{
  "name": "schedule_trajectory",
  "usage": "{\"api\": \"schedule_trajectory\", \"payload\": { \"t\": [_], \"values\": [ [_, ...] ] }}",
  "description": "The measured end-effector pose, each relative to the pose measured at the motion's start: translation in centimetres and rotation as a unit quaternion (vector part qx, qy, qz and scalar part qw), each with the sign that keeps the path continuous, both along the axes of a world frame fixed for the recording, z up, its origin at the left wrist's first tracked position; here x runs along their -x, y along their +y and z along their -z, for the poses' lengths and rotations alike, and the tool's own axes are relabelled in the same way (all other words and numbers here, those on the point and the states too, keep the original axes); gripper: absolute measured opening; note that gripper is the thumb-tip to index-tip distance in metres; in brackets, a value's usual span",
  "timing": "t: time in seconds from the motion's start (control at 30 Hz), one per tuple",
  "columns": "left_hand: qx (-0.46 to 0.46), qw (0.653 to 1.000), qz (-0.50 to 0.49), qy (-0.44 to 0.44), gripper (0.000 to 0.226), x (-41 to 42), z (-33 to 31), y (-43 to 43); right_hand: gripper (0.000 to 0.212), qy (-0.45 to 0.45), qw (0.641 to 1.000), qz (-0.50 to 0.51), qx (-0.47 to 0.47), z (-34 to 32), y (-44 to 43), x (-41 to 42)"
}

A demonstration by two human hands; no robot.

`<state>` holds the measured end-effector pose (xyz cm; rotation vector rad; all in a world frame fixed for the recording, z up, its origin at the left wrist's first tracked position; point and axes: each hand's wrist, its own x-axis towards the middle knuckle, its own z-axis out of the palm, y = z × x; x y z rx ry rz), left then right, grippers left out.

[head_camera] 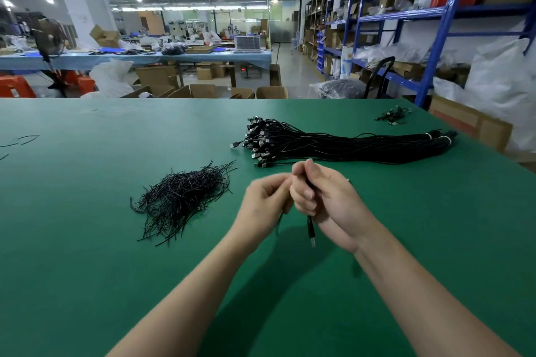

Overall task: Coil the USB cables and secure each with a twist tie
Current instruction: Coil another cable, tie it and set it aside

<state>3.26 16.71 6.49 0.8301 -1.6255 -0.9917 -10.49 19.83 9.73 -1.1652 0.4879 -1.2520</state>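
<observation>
My right hand (327, 200) grips a black USB cable (310, 226) above the green table; its plug end hangs down below the fist. My left hand (265, 200) sits just left of it, fingers curled and touching the right hand's fingers, pinching a thin strand that trails down and is blurred. A loose heap of black twist ties (179, 200) lies to the left of my hands. A long bundle of black USB cables (333, 143) lies beyond my hands, plugs to the left.
The green table (87, 269) ends at its far edge and slants away on the right. A small clump of cables (393, 116) sits at the back right. Blue shelving (443, 17) and cardboard boxes stand to the right.
</observation>
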Motion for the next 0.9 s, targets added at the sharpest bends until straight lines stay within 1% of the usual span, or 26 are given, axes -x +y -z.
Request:
{"api": "schedule_trajectory", "payload": {
  "t": [0.07, 0.13, 0.27, 0.3, 0.37, 0.43, 0.47, 0.53, 0.6, 0.63, 0.67, 0.7, 0.73, 0.77, 0.83, 0.9],
  "values": [
    [-0.016, 1.0, -0.01, -0.025, 0.035, 0.7, 1.7, 0.6, 0.029, -0.027, 0.999, 0.032, -0.029, 0.1, -0.4, -0.2],
    [-0.019, 0.998, -0.04, -0.046, 0.039, 1.1, 2.5, 0.9, 0.03, -0.03, 0.996, 0.069, -0.046, 0.5, -0.8, -0.4],
    [-0.008, 0.988, -0.1, -0.114, 0.049, 0.8, 2.8, 0.6, 0.035, -0.014, 0.994, 0.101, -0.023, 1.6, -1.5, -1.2],
    [-0.008, 0.988, -0.095, -0.119, 0.047, 0.6, 2.7, 0.7, 0.035, -0.015, 0.993, 0.114, -0.012, 1.7, -1.7, -1.3],
    [-0.008, 0.99, -0.06, -0.129, 0.035, 0.4, 2.6, 1.0, 0.035, -0.027, 0.988, 0.153, 0.012, 1.8, -2.3, -1.1],
    [-0.009, 0.986, -0.032, -0.161, 0.026, 0.3, 2.6, 1.6, 0.034, -0.029, 0.98, 0.193, 0.033, 1.6, -2.9, -0.6],
    [-0.003, 0.982, -0.029, -0.185, 0.025, 0.2, 2.4, 1.8, 0.034, -0.008, 0.977, 0.208, 0.045, 1.5, -3.2, -0.3],
    [0.041, 0.967, -0.036, -0.248, 0.023, -0.2, 1.4, 1.9, 0.033, 0.076, 0.969, 0.224, 0.075, 1.5, -3.4, 0.0],
    [0.11, 0.932, -0.063, -0.339, 0.021, -0.7, -0.2, 1.7, 0.031, 0.188, 0.947, 0.232, 0.116, 1.7, -3.2, 0.4],
    [0.144, 0.911, -0.083, -0.377, 0.02, -1.0, -1.2, 1.5, 0.031, 0.25, 0.927, 0.242, 0.14, 1.9, -3.0, 0.6],
    [0.175, 0.896, -0.1, -0.395, 0.019, -1.4, -2.1, 1.4, 0.03, 0.316, 0.898, 0.256, 0.166, 2.0, -2.8, 0.9],
    [0.201, 0.89, -0.107, -0.395, 0.016, -1.8, -3.0, 1.3, 0.029, 0.376, 0.867, 0.268, 0.188, 2.0, -2.6, 1.2],
    [0.221, 0.888, -0.109, -0.388, 0.014, -2.1, -3.9, 1.2, 0.03, 0.416, 0.845, 0.27, 0.2, 2.1, -2.3, 1.4],
    [0.238, 0.887, -0.107, -0.381, 0.012, -2.4, -4.6, 1.1, 0.031, 0.426, 0.845, 0.256, 0.197, 2.1, -2.0, 1.4],
    [0.269, 0.883, -0.099, -0.373, 0.009, -2.9, -5.7, 0.9, 0.034, 0.406, 0.876, 0.202, 0.166, 2.0, -1.6, 1.3],
    [0.281, 0.893, -0.087, -0.342, 0.009, -3.2, -6.4, 0.5, 0.037, 0.377, 0.902, 0.165, 0.128, 1.8, -1.3, 1.1]
  ]
}}
